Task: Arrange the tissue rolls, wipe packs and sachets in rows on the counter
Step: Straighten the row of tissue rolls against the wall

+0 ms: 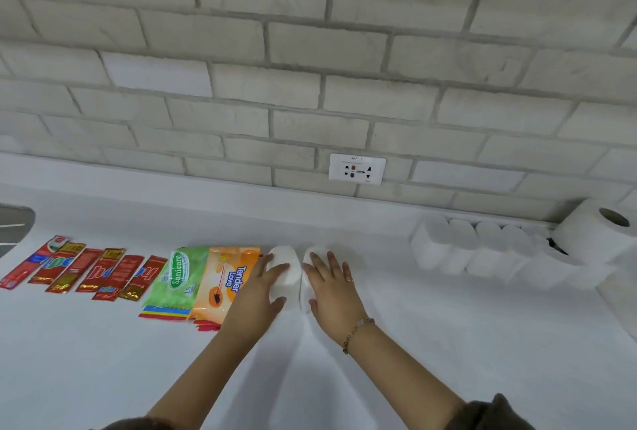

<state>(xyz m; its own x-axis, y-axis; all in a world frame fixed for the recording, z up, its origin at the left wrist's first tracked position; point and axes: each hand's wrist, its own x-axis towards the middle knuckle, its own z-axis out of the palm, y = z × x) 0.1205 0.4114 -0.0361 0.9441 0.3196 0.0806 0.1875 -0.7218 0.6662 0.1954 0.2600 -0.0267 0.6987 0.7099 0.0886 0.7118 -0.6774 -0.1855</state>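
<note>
Left hand (265, 286) lies flat, palm down, gripping one tissue roll (287, 266); right hand (332, 286) grips the neighbouring roll (312, 257) likewise

Soft, even light fills the frame, slightly dim and bluish. The glossy white counter (103, 343) in the lower half nearly washes out, with faint shadows around both forearms. Wide-angle bending curves the pale brick wall (310, 50) toward the edges; overall detail is slightly soft.
</note>
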